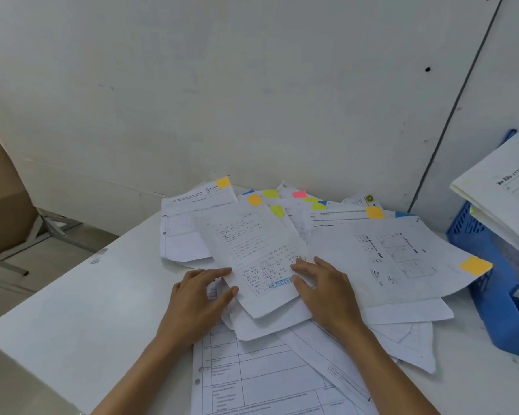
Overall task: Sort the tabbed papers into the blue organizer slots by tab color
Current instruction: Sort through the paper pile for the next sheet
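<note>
A loose pile of tabbed papers [372, 265] covers the middle of the white table [72, 310]. Orange, yellow-green, pink and blue tabs stick out along its far edge. The top sheet [252, 244] has printed tables and an orange tab [254, 199]. My left hand [198, 298] lies with fingers nearly straight at this sheet's near left edge, thumb touching it. My right hand [321, 289] presses flat on the sheet's near right part. The blue organizer [474, 241] stands at the right edge with several papers [504, 187] standing in it.
A white wall rises just behind the pile. A large form with ruled boxes [267, 378] lies under my forearms at the near edge. Left of the table are a brown cardboard box [3, 211] and a metal stand's legs [54, 229] on the floor.
</note>
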